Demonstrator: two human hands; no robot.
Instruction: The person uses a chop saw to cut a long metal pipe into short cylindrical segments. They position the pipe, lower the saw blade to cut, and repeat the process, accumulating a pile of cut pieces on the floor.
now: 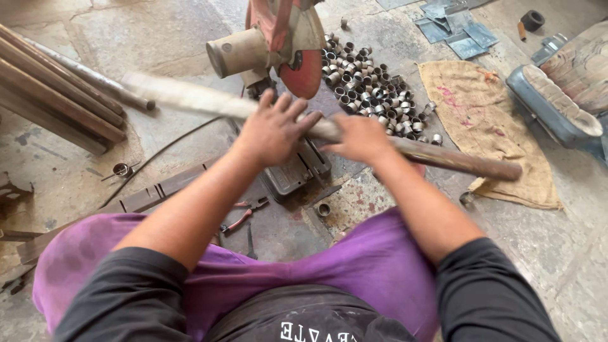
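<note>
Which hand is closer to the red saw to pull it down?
Probably the left hand: it grips the long pipe right below the red chop saw. The right hand holds the pipe farther from the saw.

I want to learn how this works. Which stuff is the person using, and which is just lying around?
In use:
left hand and right hand, both on the pipe
saw
vise
cut rings

Lying about:
pliers
sack
spare pipes
metal sheets
</note>
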